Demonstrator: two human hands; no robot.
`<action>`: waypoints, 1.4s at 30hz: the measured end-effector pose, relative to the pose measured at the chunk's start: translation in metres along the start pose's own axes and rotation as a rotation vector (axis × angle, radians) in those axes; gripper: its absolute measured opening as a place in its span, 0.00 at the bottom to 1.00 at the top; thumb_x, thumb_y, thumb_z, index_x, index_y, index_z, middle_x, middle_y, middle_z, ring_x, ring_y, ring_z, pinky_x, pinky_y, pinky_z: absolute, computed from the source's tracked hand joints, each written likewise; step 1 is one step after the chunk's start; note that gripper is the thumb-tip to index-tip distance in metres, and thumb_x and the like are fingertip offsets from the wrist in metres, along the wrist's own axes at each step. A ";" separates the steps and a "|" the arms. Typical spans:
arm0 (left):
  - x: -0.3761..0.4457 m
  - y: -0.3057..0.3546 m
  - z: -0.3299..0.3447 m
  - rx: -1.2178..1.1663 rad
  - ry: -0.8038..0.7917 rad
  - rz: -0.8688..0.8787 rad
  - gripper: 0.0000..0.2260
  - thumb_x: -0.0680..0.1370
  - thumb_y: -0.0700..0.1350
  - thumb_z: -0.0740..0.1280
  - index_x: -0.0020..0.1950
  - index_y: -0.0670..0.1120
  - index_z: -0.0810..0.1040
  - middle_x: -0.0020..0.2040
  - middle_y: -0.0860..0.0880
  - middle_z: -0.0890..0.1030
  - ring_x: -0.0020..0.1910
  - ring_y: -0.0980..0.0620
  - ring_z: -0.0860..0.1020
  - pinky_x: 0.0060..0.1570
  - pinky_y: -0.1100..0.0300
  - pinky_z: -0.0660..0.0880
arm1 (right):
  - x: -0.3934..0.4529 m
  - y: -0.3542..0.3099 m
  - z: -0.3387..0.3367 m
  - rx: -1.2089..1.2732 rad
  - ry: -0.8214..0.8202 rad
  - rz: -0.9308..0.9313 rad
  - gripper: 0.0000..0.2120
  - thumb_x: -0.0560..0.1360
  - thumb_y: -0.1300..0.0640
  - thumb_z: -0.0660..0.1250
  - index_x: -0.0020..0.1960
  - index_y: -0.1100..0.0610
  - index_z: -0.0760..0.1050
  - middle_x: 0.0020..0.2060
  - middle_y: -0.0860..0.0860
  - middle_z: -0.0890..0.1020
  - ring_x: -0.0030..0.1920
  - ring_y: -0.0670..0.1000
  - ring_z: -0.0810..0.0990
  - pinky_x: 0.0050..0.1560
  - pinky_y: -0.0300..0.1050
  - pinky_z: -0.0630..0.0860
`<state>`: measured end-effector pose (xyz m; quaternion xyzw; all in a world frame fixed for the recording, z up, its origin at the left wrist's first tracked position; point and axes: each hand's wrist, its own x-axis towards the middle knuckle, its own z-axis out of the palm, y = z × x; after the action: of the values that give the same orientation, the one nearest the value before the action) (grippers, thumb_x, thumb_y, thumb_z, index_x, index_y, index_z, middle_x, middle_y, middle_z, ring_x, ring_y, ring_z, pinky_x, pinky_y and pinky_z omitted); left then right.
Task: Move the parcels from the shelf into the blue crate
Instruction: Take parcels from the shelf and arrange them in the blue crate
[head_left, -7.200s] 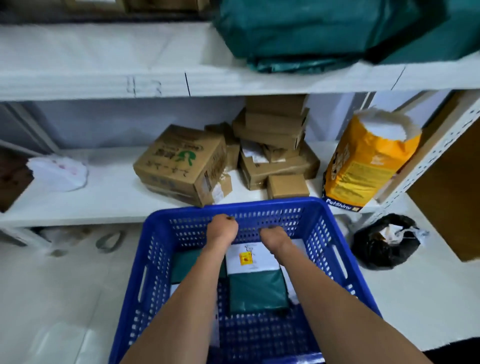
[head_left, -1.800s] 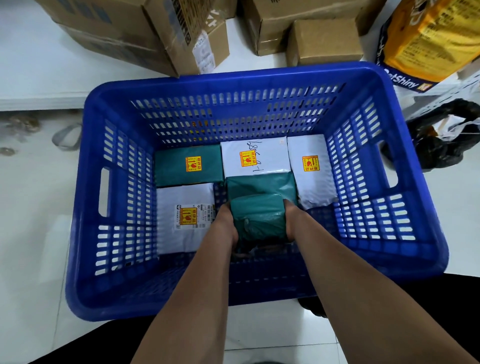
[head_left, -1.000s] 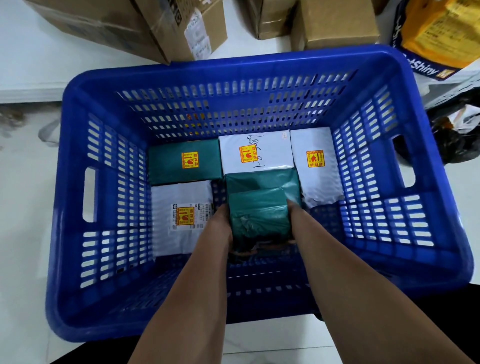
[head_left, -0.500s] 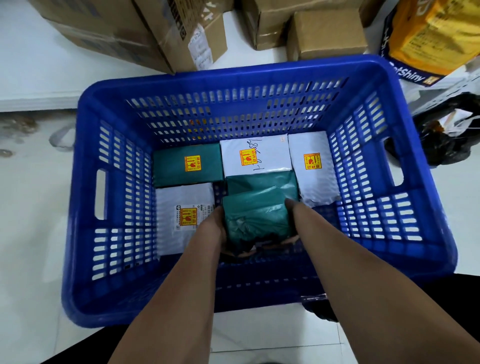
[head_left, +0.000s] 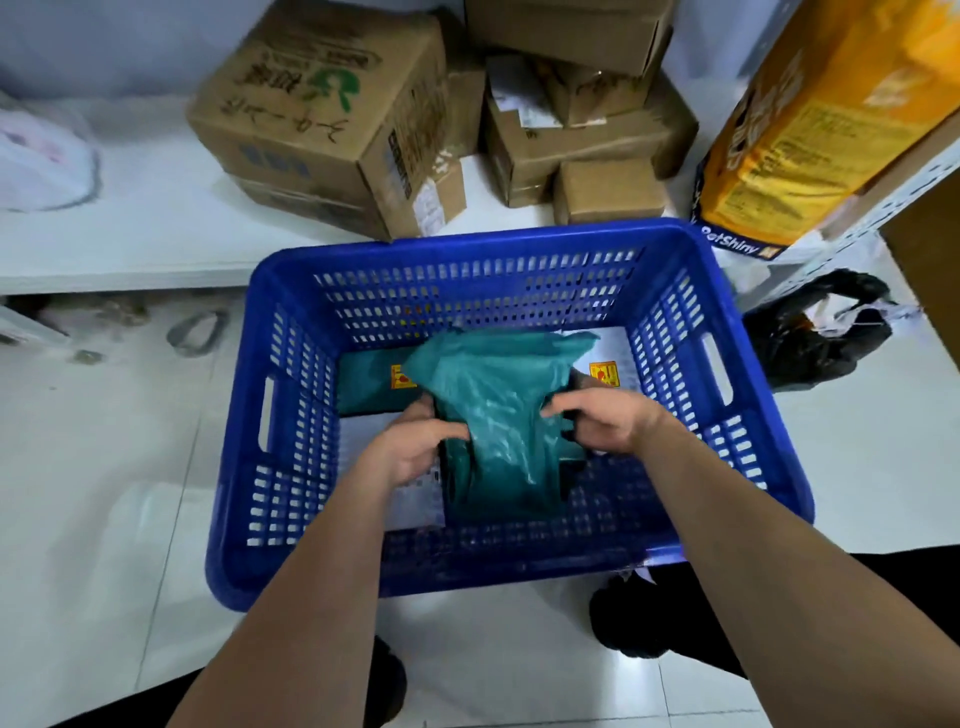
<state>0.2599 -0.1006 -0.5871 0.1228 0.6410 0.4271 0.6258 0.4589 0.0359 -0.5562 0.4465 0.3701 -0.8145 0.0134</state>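
The blue crate (head_left: 753, 457) stands on the floor in front of the low shelf (head_left: 130, 244). Inside it lie flat parcels: a green one (head_left: 363, 389) at the back left with a yellow sticker, and white ones (head_left: 608, 358) mostly hidden. A green plastic-wrapped parcel (head_left: 498, 421) is tilted up above them, its loose end flaring toward the back. My left hand (head_left: 415, 447) grips its left side and my right hand (head_left: 602, 421) grips its right side, both inside the crate.
Brown cardboard boxes (head_left: 332, 114) are piled on the shelf behind the crate, with a small box (head_left: 608, 189) nearest the rim. An orange-yellow bag (head_left: 810, 119) stands at the right, a black bag (head_left: 810, 338) on the floor beside the crate, a white bag (head_left: 36, 161) on the shelf's left.
The green parcel, held low against the crate floor before, is now lifted and tilted with its loose end unfolded. My hands have risen with it. The view has tipped up toward the shelf.
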 end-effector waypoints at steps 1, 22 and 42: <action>-0.001 -0.008 0.000 0.092 0.019 0.012 0.23 0.71 0.26 0.69 0.64 0.41 0.76 0.54 0.47 0.84 0.56 0.47 0.81 0.47 0.59 0.79 | 0.000 0.002 0.000 -0.093 -0.032 0.013 0.22 0.72 0.71 0.70 0.63 0.56 0.74 0.57 0.52 0.83 0.60 0.53 0.80 0.68 0.54 0.70; 0.030 -0.006 0.046 1.398 0.591 0.582 0.26 0.79 0.61 0.47 0.73 0.52 0.67 0.70 0.47 0.70 0.72 0.44 0.65 0.73 0.36 0.53 | 0.031 0.034 0.010 -0.711 0.168 -0.154 0.16 0.68 0.64 0.73 0.50 0.47 0.76 0.49 0.47 0.83 0.53 0.49 0.80 0.59 0.44 0.76; 0.054 -0.008 0.056 1.293 0.532 0.574 0.19 0.83 0.56 0.53 0.70 0.51 0.70 0.66 0.42 0.68 0.69 0.42 0.63 0.72 0.42 0.57 | 0.013 -0.024 -0.012 -0.626 0.912 -0.483 0.27 0.73 0.71 0.58 0.70 0.54 0.68 0.56 0.55 0.76 0.54 0.59 0.78 0.49 0.48 0.75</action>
<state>0.3038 -0.0457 -0.6215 0.5203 0.8362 0.1274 0.1176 0.4518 0.0647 -0.5554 0.6290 0.6516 -0.3732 -0.2010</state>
